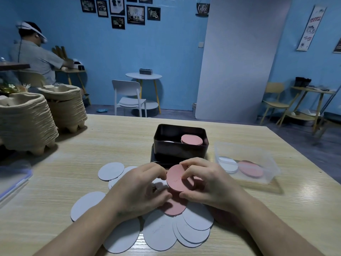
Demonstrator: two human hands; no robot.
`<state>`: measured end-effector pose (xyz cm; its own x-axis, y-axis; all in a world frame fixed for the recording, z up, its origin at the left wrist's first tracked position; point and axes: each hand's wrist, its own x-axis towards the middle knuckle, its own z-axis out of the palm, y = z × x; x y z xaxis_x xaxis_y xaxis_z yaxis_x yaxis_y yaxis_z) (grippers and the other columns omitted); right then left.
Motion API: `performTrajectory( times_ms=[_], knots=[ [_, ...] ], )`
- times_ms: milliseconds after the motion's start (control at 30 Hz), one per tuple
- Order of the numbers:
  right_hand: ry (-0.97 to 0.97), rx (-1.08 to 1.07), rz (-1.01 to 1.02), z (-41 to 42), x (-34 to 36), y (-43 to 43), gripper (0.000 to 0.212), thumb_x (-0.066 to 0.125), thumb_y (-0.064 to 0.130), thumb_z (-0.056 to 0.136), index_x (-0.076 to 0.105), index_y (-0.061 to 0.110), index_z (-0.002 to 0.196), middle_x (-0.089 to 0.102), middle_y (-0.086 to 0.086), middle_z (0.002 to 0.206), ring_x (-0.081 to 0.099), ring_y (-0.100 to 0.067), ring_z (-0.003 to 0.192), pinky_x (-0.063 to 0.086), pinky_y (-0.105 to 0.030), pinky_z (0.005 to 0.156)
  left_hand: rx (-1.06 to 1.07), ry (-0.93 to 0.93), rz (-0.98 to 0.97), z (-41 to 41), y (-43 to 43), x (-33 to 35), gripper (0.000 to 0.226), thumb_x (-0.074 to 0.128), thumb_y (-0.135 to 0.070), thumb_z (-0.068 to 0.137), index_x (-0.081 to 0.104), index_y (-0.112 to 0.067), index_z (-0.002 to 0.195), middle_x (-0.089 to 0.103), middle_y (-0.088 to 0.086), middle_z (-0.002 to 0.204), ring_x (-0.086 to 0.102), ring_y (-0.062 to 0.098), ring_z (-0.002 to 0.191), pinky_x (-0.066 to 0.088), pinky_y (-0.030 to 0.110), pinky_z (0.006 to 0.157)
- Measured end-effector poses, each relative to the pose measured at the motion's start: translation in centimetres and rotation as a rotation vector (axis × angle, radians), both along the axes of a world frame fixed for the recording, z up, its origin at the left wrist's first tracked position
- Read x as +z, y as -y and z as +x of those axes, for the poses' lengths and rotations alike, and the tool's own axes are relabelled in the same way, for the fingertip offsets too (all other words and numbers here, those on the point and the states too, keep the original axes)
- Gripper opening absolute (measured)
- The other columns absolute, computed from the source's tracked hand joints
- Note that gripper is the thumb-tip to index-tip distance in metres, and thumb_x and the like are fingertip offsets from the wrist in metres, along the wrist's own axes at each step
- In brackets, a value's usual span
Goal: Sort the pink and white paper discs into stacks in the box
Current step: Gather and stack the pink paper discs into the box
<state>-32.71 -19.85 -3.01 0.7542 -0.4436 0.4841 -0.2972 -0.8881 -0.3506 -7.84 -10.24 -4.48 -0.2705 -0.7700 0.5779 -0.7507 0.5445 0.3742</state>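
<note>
1. While both hands meet above the middle of a pale wooden table, they hold one pink disc between them, tilted up toward the camera.
2. The right hand pinches this disc: its fingers curl over the top and face, and its thumb presses the lower right edge.
3. The left hand has its fingers curled narrow against the disc's left rim, with the thumb just below the lower edge.
4. Under and around the hands, loose white discs lie fanned and overlapping on the table, and another pink one lies flat among them below the held disc.
5. Just beyond the hands stands a black box, resting on its lid.
6. Inside the box, a pink stack sits on the right side; a white stack sits lower on the left, only its top edge showing.
7. To the right of the box is a clear plastic tub with a few white discs and a few pink discs lying side by side inside.
8. At the far left of the table stand two tall piles of pulp trays.
9. Behind, against a blue wall, a seated person wearing a headset leans over another table.
</note>
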Motion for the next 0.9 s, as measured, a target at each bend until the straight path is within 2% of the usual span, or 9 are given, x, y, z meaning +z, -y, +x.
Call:
performTrajectory(
  times_ms=[100, 233, 300, 467, 600, 733, 833, 900],
  knots=[
    [0.009, -0.025, 0.014, -0.4, 0.2, 0.2, 0.029, 0.081, 0.05, 0.083, 0.069, 0.028, 0.097, 0.062, 0.01, 0.131, 0.065, -0.007, 0.11, 0.057, -0.028, 0.079, 0.001, 0.034, 0.042, 0.1, -0.5, 0.3, 0.036, 0.077, -0.055, 0.081, 0.06, -0.03, 0.1, 0.061, -0.016, 0.093, 0.06, 0.009, 0.084, 0.053, 0.037, 0.071],
    [0.01, -0.051, 0.031, -0.8, 0.1, 0.3, 0.03, 0.081, 0.051, 0.081, 0.069, 0.029, 0.097, 0.063, 0.01, 0.132, 0.062, -0.002, 0.117, 0.056, -0.026, 0.085, -0.024, 0.092, 0.116, 0.0, -0.6, 0.5, 0.056, 0.08, -0.069, 0.068, 0.063, -0.033, 0.107, 0.064, -0.015, 0.097, 0.059, 0.007, 0.093, 0.052, 0.036, 0.079],
    [0.009, -0.058, 0.037, -0.9, 0.0, 0.4, 0.03, 0.081, 0.051, 0.081, 0.069, 0.029, 0.097, 0.063, 0.011, 0.133, 0.061, -0.001, 0.119, 0.055, -0.027, 0.089, -0.032, 0.123, 0.137, 0.0, -0.5, 0.5, 0.058, 0.08, -0.072, 0.066, 0.064, -0.032, 0.105, 0.062, -0.013, 0.094, 0.058, 0.008, 0.092, 0.051, 0.036, 0.078],
    [-0.009, -0.078, 0.044, -0.9, -0.1, 0.5, 0.032, 0.081, 0.053, 0.081, 0.07, 0.028, 0.098, 0.062, 0.012, 0.134, 0.06, 0.001, 0.12, 0.051, -0.023, 0.093, -0.05, 0.079, 0.132, 0.0, -0.9, 0.9, 0.042, 0.084, -0.055, 0.071, 0.065, -0.028, 0.097, 0.062, -0.013, 0.086, 0.057, 0.007, 0.084, 0.05, 0.032, 0.074],
    [-0.019, -0.104, 0.059, -0.9, -0.1, 0.5, 0.033, 0.079, 0.056, 0.08, 0.069, 0.03, 0.096, 0.063, 0.01, 0.134, 0.058, 0.003, 0.122, 0.047, -0.018, 0.092, -0.063, -0.055, 0.134, 0.6, -1.1, 1.2, 0.035, 0.085, -0.04, 0.07, 0.067, -0.023, 0.096, 0.066, -0.012, 0.089, 0.065, 0.012, 0.083, 0.054, 0.032, 0.068],
    [-0.037, -0.081, 0.063, -0.6, -0.3, 0.4, 0.032, 0.08, 0.056, 0.081, 0.068, 0.032, 0.097, 0.064, 0.009, 0.135, 0.058, 0.003, 0.123, 0.048, -0.02, 0.095, -0.048, -0.071, 0.058, 0.7, -0.8, 1.0, 0.037, 0.086, -0.04, 0.074, 0.064, -0.021, 0.097, 0.066, -0.011, 0.098, 0.066, 0.015, 0.091, 0.054, 0.038, 0.075],
    [-0.033, -0.04, 0.077, -0.3, -0.1, 0.0, 0.033, 0.08, 0.057, 0.082, 0.064, 0.034, 0.1, 0.065, 0.008, 0.134, 0.058, 0.004, 0.123, 0.049, -0.021, 0.093, -0.018, -0.016, 0.003, 0.7, -0.5, 0.8, 0.036, 0.083, -0.045, 0.08, 0.059, -0.022, 0.095, 0.063, -0.015, 0.101, 0.066, 0.014, 0.099, 0.054, 0.036, 0.08],
    [-0.031, -0.022, 0.078, -0.2, 0.1, -0.3, 0.038, 0.08, 0.056, 0.082, 0.058, 0.035, 0.104, 0.066, 0.008, 0.129, 0.061, 0.002, 0.116, 0.053, -0.026, 0.089, 0.009, -0.006, -0.022, 0.5, -0.4, 0.8, 0.035, 0.08, -0.046, 0.081, 0.057, -0.022, 0.092, 0.063, -0.015, 0.103, 0.065, 0.012, 0.101, 0.054, 0.034, 0.082]
  ],
)
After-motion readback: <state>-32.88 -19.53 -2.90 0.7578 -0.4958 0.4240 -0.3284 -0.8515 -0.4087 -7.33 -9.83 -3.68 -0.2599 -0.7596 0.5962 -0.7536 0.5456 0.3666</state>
